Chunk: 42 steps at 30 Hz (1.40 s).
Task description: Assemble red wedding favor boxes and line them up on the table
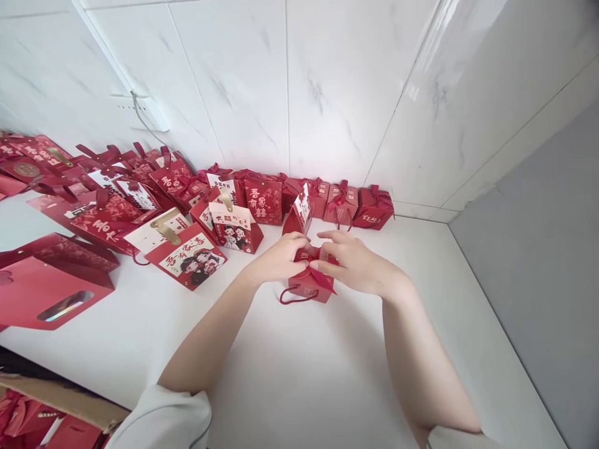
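Hands: left hand point(281, 257), right hand point(356, 265) pinching red gift box point(306, 288) top.
Box: likely light, crushable card; hold side walls.

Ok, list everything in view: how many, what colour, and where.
small red box: one, red with ribbon and cord handle, counter centre, between both hands
bowed boxes: at least three, red, row against the wall
printed gift bags: many, red with white panels, piled at left
window bag: one, red, far left
counter: one, white, beneath everything
wall tiles: several, white marbled, behind
socket: one, white, wall upper left
cardboard box: one, brown, bottom left
left hand: one, bare, on the box top
right hand: one, bare, at the ribbon
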Tool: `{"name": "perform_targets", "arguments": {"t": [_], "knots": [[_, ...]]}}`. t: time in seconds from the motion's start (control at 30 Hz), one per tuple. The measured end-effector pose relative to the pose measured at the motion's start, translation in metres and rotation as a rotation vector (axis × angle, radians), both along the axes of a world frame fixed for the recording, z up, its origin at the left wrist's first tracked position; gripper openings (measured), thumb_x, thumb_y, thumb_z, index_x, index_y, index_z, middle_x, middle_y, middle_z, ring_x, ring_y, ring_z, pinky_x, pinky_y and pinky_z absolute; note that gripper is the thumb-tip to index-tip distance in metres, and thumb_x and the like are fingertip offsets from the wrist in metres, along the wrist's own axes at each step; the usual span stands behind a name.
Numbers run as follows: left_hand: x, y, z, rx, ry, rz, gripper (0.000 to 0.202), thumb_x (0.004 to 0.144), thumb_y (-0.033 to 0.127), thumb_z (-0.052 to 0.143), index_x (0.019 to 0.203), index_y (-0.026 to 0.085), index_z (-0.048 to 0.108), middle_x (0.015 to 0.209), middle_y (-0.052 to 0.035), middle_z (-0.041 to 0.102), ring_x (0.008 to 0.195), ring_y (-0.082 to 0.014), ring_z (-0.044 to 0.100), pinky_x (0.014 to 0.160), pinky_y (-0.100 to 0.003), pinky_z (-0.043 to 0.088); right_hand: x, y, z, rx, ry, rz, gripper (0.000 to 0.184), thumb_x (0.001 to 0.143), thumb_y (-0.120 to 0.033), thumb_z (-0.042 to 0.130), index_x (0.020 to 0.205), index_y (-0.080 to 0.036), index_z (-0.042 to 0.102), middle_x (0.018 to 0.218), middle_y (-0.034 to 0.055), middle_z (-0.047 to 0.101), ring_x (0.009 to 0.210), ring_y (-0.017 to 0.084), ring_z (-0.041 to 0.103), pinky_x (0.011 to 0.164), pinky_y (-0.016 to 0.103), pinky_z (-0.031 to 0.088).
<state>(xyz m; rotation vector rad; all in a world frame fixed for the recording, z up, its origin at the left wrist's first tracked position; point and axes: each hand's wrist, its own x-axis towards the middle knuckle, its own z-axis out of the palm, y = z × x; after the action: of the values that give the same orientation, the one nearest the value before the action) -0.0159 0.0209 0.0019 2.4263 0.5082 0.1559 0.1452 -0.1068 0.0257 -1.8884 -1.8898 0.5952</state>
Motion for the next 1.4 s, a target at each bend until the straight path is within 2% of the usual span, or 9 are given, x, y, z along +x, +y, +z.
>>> {"name": "perform_targets", "arguments": {"t": [0.1, 0.2, 0.43, 0.77, 0.93, 1.07, 1.2, 1.3, 1.4], "knots": [[-0.002, -0.001, 0.003, -0.033, 0.038, -0.001, 0.03, 0.078, 0.019, 0.052, 0.105, 0.023, 0.064, 0.133, -0.0081, 0.05, 0.126, -0.0278, 0.044, 0.106, -0.042, 0.039, -0.007, 0.008, -0.014, -0.044, -0.062, 0.067, 0.021, 0.087, -0.036, 0.054, 0.076, -0.019, 0.06, 0.122, 0.0144, 0.054, 0.127, 0.034, 0.04, 0.101, 0.049, 0.033], [-0.002, -0.001, 0.004, -0.02, 0.012, -0.002, 0.024, 0.079, 0.022, 0.053, 0.1, 0.021, 0.064, 0.123, -0.0087, 0.055, 0.12, -0.0267, 0.049, 0.102, -0.04, 0.042, -0.006, 0.012, -0.017, -0.016, -0.012, 0.131, 0.018, 0.087, -0.026, 0.05, 0.072, -0.02, 0.057, 0.106, 0.0094, 0.058, 0.113, 0.028, 0.049, 0.092, 0.042, 0.041], [0.005, -0.004, -0.006, -0.012, -0.058, 0.003, 0.012, 0.082, 0.024, 0.053, 0.088, 0.02, 0.062, 0.114, -0.008, 0.058, 0.119, -0.0245, 0.05, 0.1, -0.038, 0.042, 0.014, -0.005, 0.004, -0.096, 0.065, 0.07, 0.032, 0.095, -0.034, 0.037, 0.07, -0.021, 0.053, 0.088, 0.0054, 0.058, 0.082, 0.021, 0.056, 0.071, 0.034, 0.044], [0.011, -0.011, -0.011, 0.019, -0.028, 0.077, 0.01, 0.078, 0.026, 0.057, 0.079, 0.02, 0.065, 0.116, -0.0077, 0.06, 0.119, -0.0261, 0.052, 0.103, -0.041, 0.04, 0.019, -0.012, 0.006, -0.22, 0.03, -0.01, 0.037, 0.088, -0.043, 0.049, 0.057, -0.023, 0.055, 0.079, 0.0058, 0.062, 0.066, 0.021, 0.056, 0.056, 0.033, 0.04], [0.014, -0.01, -0.012, -0.062, -0.045, 0.084, 0.018, 0.085, 0.029, 0.047, 0.076, 0.02, 0.06, 0.106, -0.0052, 0.063, 0.108, -0.0236, 0.056, 0.096, -0.039, 0.043, 0.019, -0.008, 0.001, -0.224, 0.047, 0.011, 0.031, 0.081, -0.034, 0.056, 0.053, -0.021, 0.053, 0.093, 0.0062, 0.065, 0.073, 0.022, 0.059, 0.059, 0.034, 0.043], [0.017, -0.007, -0.018, -0.191, -0.029, 0.1, 0.02, 0.082, 0.039, 0.055, 0.078, 0.019, 0.057, 0.1, -0.0041, 0.063, 0.095, -0.0203, 0.059, 0.085, -0.034, 0.047, 0.02, -0.007, -0.003, -0.24, 0.066, 0.019, 0.028, 0.081, -0.034, 0.056, 0.055, -0.022, 0.055, 0.097, 0.0057, 0.065, 0.074, 0.022, 0.061, 0.059, 0.034, 0.045], [0.018, -0.002, -0.024, -0.31, -0.027, 0.075, 0.021, 0.076, 0.037, 0.063, 0.08, 0.018, 0.055, 0.093, -0.0023, 0.062, 0.084, -0.0168, 0.058, 0.075, -0.03, 0.046, 0.021, -0.008, 0.0, -0.23, 0.069, 0.002, 0.024, 0.085, -0.034, 0.052, 0.064, -0.022, 0.058, 0.094, 0.0058, 0.065, 0.078, 0.023, 0.062, 0.065, 0.035, 0.048], [0.017, -0.001, -0.025, -0.343, -0.045, 0.041, 0.021, 0.074, 0.035, 0.065, 0.08, 0.018, 0.055, 0.088, -0.0009, 0.061, 0.081, -0.0161, 0.057, 0.073, -0.029, 0.045, 0.018, -0.012, 0.003, -0.155, 0.04, -0.022, 0.026, 0.09, -0.033, 0.047, 0.071, -0.022, 0.059, 0.111, 0.0089, 0.063, 0.106, 0.028, 0.059, 0.081, 0.039, 0.05], [0.017, 0.0, -0.026, -0.363, -0.051, 0.043, 0.021, 0.075, 0.036, 0.064, 0.08, 0.018, 0.054, 0.085, -0.0004, 0.059, 0.079, -0.0159, 0.056, 0.07, -0.028, 0.043, 0.01, -0.022, -0.001, -0.019, -0.06, -0.043, 0.028, 0.094, -0.033, 0.044, 0.074, -0.02, 0.058, 0.137, 0.0112, 0.05, 0.132, 0.031, 0.041, 0.098, 0.046, 0.043]]}}
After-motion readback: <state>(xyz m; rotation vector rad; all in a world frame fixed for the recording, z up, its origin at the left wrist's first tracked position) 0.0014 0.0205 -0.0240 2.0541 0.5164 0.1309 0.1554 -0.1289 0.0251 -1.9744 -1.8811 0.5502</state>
